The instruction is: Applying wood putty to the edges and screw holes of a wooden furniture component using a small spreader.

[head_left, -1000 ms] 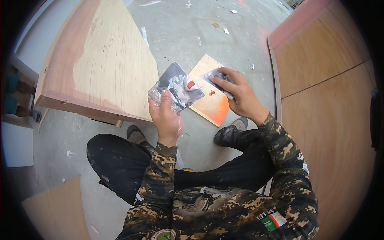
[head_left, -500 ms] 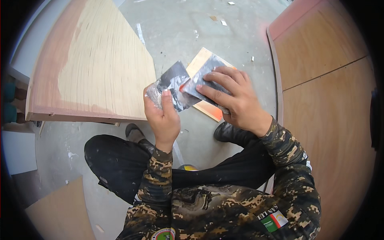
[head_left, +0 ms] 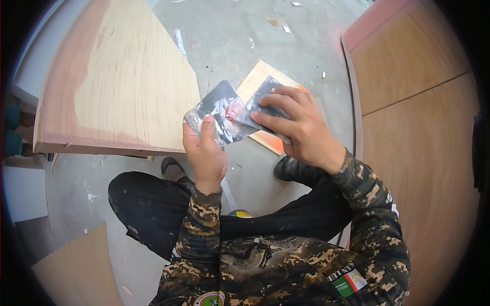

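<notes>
My left hand (head_left: pixel 205 148) grips a flat grey putty spreader (head_left: pixel 222 94) from below, thumb on its face, with crinkled clear film around the held end. Another dark metal putty spreader (head_left: pixel 268 87) is in my right hand (head_left: pixel 301 122), the fingers pressed over its upper face. Its left edge overlaps the first blade. A dab of pinkish-red paste (head_left: pixel 233 112) lies on the left blade where the two meet. Beneath both, on the floor, rests a pale wooden board (head_left: pixel 253 76) marked with orange; the right spreader and hand cover much of it.
A large pale plywood panel (head_left: pixel 138 76) with a pinkish border stands at my left. Along the right runs a brown wooden panel (head_left: pixel 418 132) with a raised dark edge. My folded legs (head_left: pixel 153 204) rest on the grey floor (head_left: pixel 229 35), where scraps lie scattered.
The right spreader has shifted slightly across the left blade. The paste, a small orange-red spot before, now shows as a wider pinkish smear. The left thumb has moved a little.
</notes>
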Available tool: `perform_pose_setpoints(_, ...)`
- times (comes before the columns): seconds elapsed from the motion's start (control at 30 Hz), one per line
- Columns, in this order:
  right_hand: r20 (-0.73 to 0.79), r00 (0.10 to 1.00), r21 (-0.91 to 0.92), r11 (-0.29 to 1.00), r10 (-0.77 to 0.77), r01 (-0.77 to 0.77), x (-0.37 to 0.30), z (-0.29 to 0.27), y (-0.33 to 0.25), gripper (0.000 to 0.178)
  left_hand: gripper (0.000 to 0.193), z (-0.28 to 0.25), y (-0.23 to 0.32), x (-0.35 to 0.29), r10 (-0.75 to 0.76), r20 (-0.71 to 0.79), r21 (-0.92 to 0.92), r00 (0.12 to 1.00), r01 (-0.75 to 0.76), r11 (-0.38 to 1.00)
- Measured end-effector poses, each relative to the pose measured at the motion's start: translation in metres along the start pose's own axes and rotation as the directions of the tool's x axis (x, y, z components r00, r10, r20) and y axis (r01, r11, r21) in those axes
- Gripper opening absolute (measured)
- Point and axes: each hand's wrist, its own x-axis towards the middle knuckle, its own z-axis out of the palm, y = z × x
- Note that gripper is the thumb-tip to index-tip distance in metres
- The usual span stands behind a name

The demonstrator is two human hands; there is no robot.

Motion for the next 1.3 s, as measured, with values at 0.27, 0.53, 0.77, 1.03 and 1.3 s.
perform_pose_setpoints(0.27,0.137,0.99,-0.008,0.999,-0.031,0.033,-0.003,-0.006,-0.001,0.054,0.028,-0.007,0.004,-0.006,0.204,0.148,0.399,0.968,-0.247,0.883)
perform_pose_setpoints(0.53,-0.021,1.0,0.033,0.999,0.006,-0.006,-0.003,-0.002,0.005,0.057,0.03,0.0,0.003,-0.005,0.021,0.121,0.18,0.992,-0.043,0.983)
perform_pose_setpoints(0.77,0.086,0.995,-0.059,0.997,-0.04,0.045,0.0,-0.002,0.007,0.052,0.024,0.003,0.008,-0.006,0.163,0.122,0.318,0.979,-0.194,0.928)
perform_pose_setpoints(1.03,-0.052,0.995,-0.069,0.994,-0.087,0.083,-0.002,0.004,0.007,0.044,0.029,-0.002,0.003,-0.005,0.154,0.17,0.413,0.973,-0.212,0.886)
perform_pose_setpoints(1.3,-0.1,0.99,-0.048,0.994,-0.101,0.097,-0.006,0.002,0.008,0.046,0.033,-0.003,0.001,-0.004,0.122,0.091,0.224,0.988,-0.14,0.964)
